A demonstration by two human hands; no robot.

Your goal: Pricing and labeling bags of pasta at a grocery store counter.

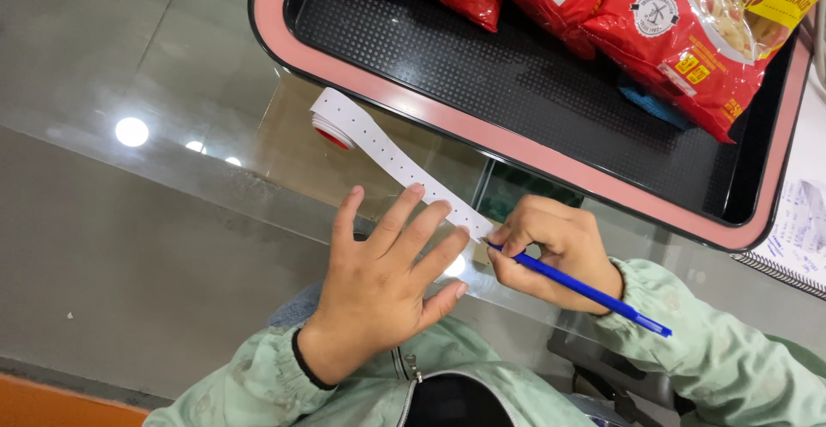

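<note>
A white strip of labels unrolls from a small roll with a red core across the glass tabletop. My left hand lies flat with fingers spread, pressing the near end of the strip onto the glass. Just to its right, my right hand grips a blue pen, whose tip touches the strip's end beside my left fingertips. Both sleeves are pale green.
A black tray with a pink rim sits just beyond the strip, holding several red food packets. A spiral notebook lies at the right edge. A chair shows below the glass.
</note>
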